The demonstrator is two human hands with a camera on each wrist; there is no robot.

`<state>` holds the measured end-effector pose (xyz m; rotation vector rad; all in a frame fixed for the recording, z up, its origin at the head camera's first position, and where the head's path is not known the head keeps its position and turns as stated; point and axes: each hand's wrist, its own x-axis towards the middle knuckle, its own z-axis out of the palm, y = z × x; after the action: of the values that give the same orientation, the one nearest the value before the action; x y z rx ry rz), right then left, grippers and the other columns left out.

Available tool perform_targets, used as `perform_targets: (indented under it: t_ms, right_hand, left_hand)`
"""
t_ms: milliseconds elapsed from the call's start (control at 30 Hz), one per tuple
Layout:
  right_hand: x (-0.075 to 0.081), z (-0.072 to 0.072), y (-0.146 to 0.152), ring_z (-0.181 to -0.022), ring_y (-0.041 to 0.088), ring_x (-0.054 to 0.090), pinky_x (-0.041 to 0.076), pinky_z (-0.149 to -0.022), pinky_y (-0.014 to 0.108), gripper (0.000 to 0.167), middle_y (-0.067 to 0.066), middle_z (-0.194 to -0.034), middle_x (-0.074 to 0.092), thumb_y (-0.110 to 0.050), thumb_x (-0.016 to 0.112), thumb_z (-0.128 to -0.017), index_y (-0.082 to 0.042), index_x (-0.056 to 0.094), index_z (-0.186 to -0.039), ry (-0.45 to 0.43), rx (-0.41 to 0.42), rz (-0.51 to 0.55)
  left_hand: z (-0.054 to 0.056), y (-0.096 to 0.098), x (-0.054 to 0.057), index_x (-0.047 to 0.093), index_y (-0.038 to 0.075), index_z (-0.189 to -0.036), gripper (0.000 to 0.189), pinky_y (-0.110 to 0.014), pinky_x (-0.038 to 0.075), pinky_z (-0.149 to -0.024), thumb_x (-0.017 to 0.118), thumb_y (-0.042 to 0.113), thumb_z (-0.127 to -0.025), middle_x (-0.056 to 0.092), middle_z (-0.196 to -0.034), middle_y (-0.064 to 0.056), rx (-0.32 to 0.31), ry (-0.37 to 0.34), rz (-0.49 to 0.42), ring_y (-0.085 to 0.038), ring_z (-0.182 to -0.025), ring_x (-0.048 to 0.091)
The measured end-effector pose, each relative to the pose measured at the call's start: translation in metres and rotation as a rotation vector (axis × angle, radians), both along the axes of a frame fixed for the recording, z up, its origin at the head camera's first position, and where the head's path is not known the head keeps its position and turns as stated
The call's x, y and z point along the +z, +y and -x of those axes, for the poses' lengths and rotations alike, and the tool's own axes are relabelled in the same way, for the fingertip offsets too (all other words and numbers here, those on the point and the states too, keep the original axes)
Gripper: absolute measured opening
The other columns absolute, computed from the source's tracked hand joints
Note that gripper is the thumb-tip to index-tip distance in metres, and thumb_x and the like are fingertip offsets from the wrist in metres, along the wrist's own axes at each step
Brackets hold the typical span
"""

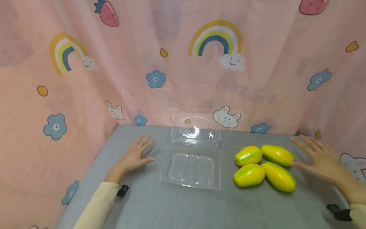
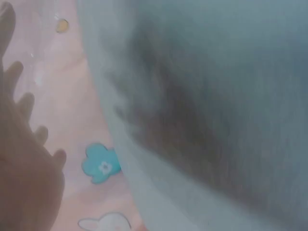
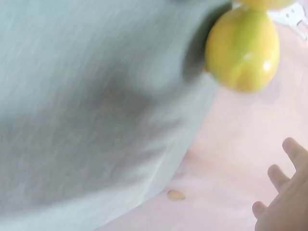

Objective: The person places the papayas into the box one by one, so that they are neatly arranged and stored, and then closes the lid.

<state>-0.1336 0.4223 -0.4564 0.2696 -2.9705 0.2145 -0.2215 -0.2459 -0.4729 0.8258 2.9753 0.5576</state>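
Note:
A clear plastic clamshell box lies with its lid raised toward the back, in the middle of the head view. To its left my left hand is held with fingers spread, apart from the box and holding nothing. Several yellow-green papayas are grouped to the right of the box. My right hand is just right of them, fingers extended and holding nothing; whether its thumb touches a papaya I cannot tell. In the right wrist view one papaya shows near the fingers.
A grey tabletop carries everything. Behind it and at the sides hangs a pink curtain printed with rainbows, flowers and rabbits. Black straps with small devices sit at both wrists.

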Motion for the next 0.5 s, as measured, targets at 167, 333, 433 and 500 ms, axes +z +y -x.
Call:
perform_targets:
  t_ms: [167,333,433,500]
  right_hand:
    - [0.009,0.005,-0.020,-0.141,0.056,0.020,0.008,-0.106,0.082,0.096,0.017,-0.167,0.011,-0.051,0.071,-0.085,-0.032,0.014,-0.159,-0.033,0.065,0.060]
    - [0.015,0.012,-0.040,-0.135,0.054,0.031,0.019,-0.103,0.079,0.090,0.019,-0.160,0.030,-0.046,0.076,-0.083,-0.030,0.027,-0.157,-0.020,0.163,0.125]
    - [0.018,0.016,-0.053,-0.131,0.050,0.037,0.027,-0.100,0.075,0.084,0.019,-0.152,0.042,-0.044,0.078,-0.080,-0.028,0.038,-0.152,0.001,0.206,0.147]
    - [0.019,0.019,-0.060,-0.130,0.048,0.039,0.029,-0.099,0.073,0.078,0.018,-0.148,0.047,-0.044,0.079,-0.080,-0.026,0.045,-0.148,-0.009,0.217,0.163]
  left_hand:
    - [-0.008,0.011,0.000,0.045,0.022,-0.149,0.075,-0.075,0.020,-0.114,0.078,0.036,-0.083,0.028,-0.165,-0.004,-0.077,-0.031,-0.170,-0.044,-0.153,0.015]
    - [-0.015,0.019,0.000,0.056,0.017,-0.141,0.070,-0.076,0.022,-0.112,0.084,0.026,-0.077,0.038,-0.160,-0.007,-0.135,-0.025,-0.259,-0.045,-0.151,0.020]
    - [-0.019,0.024,-0.001,0.061,0.017,-0.136,0.066,-0.075,0.024,-0.112,0.085,0.024,-0.076,0.041,-0.159,-0.006,-0.150,-0.039,-0.279,-0.043,-0.151,0.022]
    - [-0.021,0.026,-0.002,0.062,0.017,-0.134,0.064,-0.073,0.025,-0.113,0.085,0.024,-0.075,0.042,-0.158,-0.004,-0.146,-0.063,-0.288,-0.040,-0.152,0.023]
